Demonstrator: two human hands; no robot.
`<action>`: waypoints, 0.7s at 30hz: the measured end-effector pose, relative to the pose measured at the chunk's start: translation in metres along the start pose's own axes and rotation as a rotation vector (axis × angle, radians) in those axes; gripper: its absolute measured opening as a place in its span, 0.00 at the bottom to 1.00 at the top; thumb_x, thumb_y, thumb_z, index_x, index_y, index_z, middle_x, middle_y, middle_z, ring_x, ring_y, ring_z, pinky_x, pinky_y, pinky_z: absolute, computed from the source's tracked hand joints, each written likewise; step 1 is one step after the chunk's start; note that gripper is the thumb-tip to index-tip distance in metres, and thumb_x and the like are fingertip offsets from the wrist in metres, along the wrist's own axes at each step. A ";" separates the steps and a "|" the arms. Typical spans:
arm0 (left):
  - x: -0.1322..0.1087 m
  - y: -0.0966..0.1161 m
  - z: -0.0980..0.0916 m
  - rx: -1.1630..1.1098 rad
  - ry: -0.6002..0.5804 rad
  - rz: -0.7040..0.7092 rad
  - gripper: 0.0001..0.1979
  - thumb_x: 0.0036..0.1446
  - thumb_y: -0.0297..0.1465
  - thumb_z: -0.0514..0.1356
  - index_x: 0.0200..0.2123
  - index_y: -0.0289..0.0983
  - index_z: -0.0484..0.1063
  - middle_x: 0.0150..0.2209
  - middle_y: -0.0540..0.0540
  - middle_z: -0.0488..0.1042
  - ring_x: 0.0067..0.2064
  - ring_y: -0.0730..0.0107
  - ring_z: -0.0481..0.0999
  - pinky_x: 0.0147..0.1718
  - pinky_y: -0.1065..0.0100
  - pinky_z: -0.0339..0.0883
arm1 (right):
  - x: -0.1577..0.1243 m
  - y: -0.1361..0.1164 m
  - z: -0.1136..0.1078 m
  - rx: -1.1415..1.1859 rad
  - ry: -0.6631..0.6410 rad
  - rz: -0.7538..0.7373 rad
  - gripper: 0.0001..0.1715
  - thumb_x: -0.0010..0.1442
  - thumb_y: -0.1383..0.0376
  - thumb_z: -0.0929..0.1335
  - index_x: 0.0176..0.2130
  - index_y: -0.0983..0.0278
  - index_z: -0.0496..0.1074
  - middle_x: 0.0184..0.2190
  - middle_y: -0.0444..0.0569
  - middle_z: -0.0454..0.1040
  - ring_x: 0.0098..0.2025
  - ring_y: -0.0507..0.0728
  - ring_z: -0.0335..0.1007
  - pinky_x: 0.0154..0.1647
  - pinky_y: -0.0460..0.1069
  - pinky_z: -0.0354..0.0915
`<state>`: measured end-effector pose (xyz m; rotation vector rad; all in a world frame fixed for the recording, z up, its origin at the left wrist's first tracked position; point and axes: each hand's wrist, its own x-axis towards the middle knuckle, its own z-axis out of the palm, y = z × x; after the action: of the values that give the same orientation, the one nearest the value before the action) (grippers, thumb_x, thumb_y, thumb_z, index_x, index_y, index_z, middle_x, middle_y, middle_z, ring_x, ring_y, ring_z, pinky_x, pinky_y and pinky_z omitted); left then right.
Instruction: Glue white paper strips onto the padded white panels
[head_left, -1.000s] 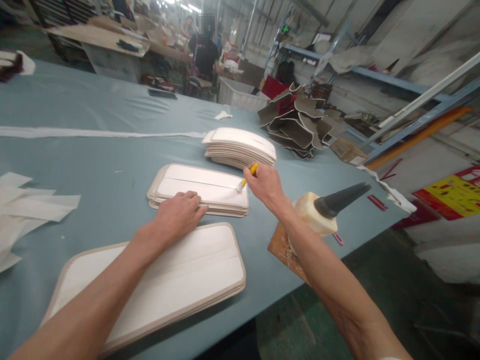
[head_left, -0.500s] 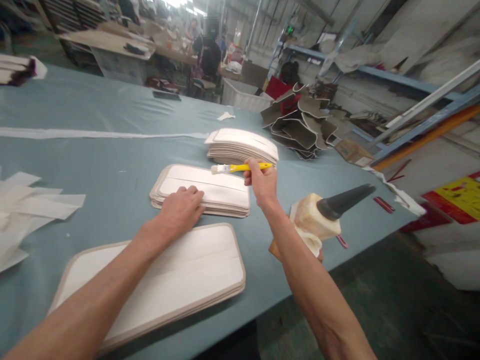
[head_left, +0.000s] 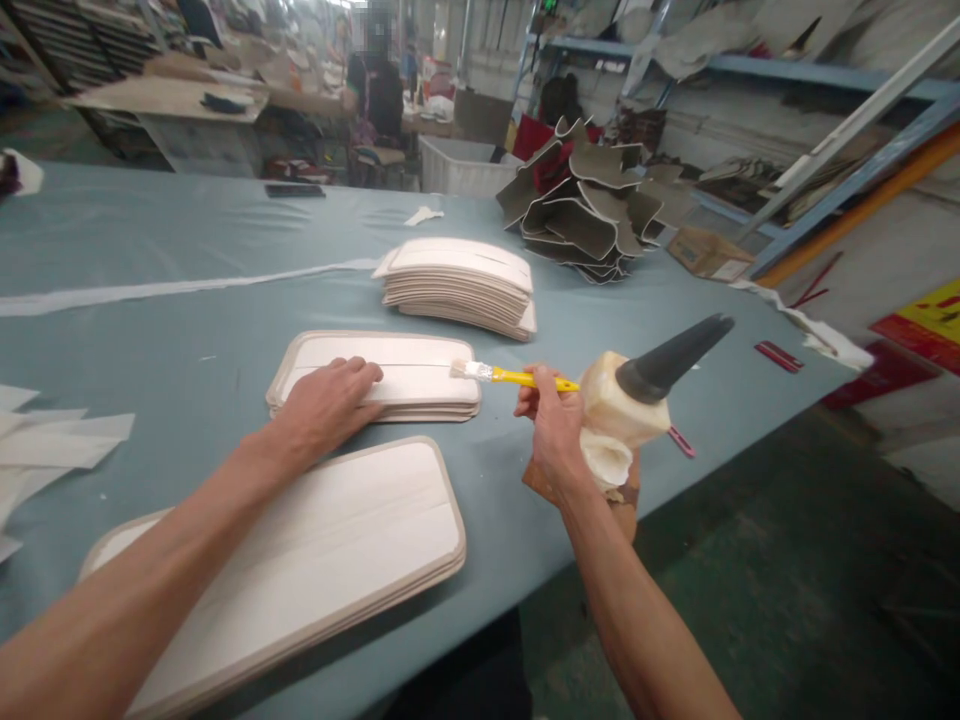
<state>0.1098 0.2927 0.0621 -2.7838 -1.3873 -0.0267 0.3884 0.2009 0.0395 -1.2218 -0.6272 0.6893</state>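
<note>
the left hand (head_left: 326,400) lies open and flat on the middle stack of white panels (head_left: 420,385), it seems to keep the stack from sliding. the right hand (head_left: 551,425) is closed around the yellow brush (head_left: 525,378), held level, with the bristles at the right end of that stack. just beside this hand the glue bottle (head_left: 619,400) stands on a brown board (head_left: 627,500) at the edge of the desk (head_left: 150,250), probably for easy reach. it is crusted outside and capped with a dark cone (head_left: 671,355); its content cannot be seen.
</note>
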 end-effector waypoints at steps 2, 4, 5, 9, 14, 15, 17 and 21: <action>-0.003 -0.001 0.001 -0.007 0.027 0.016 0.17 0.66 0.37 0.57 0.54 0.39 0.74 0.52 0.38 0.80 0.56 0.49 0.78 0.48 0.56 0.75 | -0.006 -0.001 -0.002 0.013 0.006 0.020 0.26 0.55 0.45 0.77 0.37 0.64 0.78 0.21 0.37 0.71 0.20 0.48 0.65 0.22 0.44 0.65; -0.006 -0.001 0.001 -0.012 0.047 0.033 0.17 0.65 0.36 0.57 0.54 0.39 0.74 0.52 0.38 0.80 0.55 0.49 0.79 0.47 0.57 0.75 | -0.010 -0.002 -0.003 0.043 0.009 0.045 0.26 0.53 0.45 0.78 0.36 0.64 0.78 0.20 0.37 0.71 0.20 0.47 0.64 0.22 0.44 0.65; -0.007 -0.001 0.000 -0.012 0.055 0.042 0.16 0.65 0.35 0.56 0.53 0.39 0.75 0.51 0.38 0.80 0.54 0.51 0.80 0.46 0.58 0.75 | -0.012 -0.003 -0.004 0.067 0.011 0.057 0.26 0.52 0.46 0.78 0.36 0.64 0.77 0.20 0.36 0.71 0.19 0.47 0.64 0.22 0.44 0.64; -0.015 0.004 -0.006 0.016 0.094 0.063 0.11 0.65 0.28 0.54 0.43 0.39 0.76 0.43 0.39 0.80 0.47 0.54 0.80 0.41 0.59 0.72 | -0.014 -0.009 -0.006 0.192 0.047 0.102 0.22 0.53 0.49 0.78 0.37 0.63 0.76 0.20 0.35 0.70 0.19 0.46 0.63 0.21 0.43 0.63; -0.023 0.003 -0.014 0.092 0.189 0.002 0.12 0.66 0.26 0.51 0.37 0.38 0.74 0.40 0.36 0.78 0.46 0.49 0.78 0.40 0.55 0.70 | -0.015 -0.018 -0.006 0.327 0.099 0.141 0.20 0.53 0.52 0.78 0.38 0.61 0.73 0.20 0.32 0.68 0.19 0.46 0.62 0.21 0.42 0.63; -0.024 0.002 -0.015 0.105 0.210 -0.013 0.12 0.66 0.26 0.51 0.37 0.37 0.74 0.40 0.36 0.78 0.46 0.49 0.78 0.41 0.55 0.70 | -0.015 -0.019 -0.006 0.335 0.108 0.141 0.20 0.54 0.52 0.78 0.38 0.61 0.72 0.20 0.32 0.67 0.19 0.46 0.62 0.21 0.42 0.63; -0.026 -0.002 -0.015 0.123 0.245 -0.038 0.12 0.67 0.26 0.50 0.37 0.37 0.74 0.39 0.37 0.77 0.45 0.50 0.78 0.42 0.55 0.69 | -0.016 -0.019 -0.005 0.330 0.133 0.139 0.20 0.55 0.52 0.77 0.38 0.60 0.71 0.20 0.31 0.67 0.19 0.45 0.61 0.22 0.42 0.63; -0.033 -0.015 -0.017 0.131 0.304 -0.085 0.10 0.66 0.27 0.50 0.36 0.39 0.71 0.38 0.39 0.77 0.43 0.53 0.77 0.42 0.58 0.68 | -0.013 -0.013 0.001 0.284 0.160 0.146 0.20 0.58 0.50 0.75 0.38 0.60 0.70 0.21 0.32 0.69 0.19 0.45 0.62 0.21 0.41 0.61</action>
<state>0.0785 0.2749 0.0784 -2.4855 -1.3727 -0.3329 0.3815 0.1892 0.0513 -1.0513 -0.2967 0.7657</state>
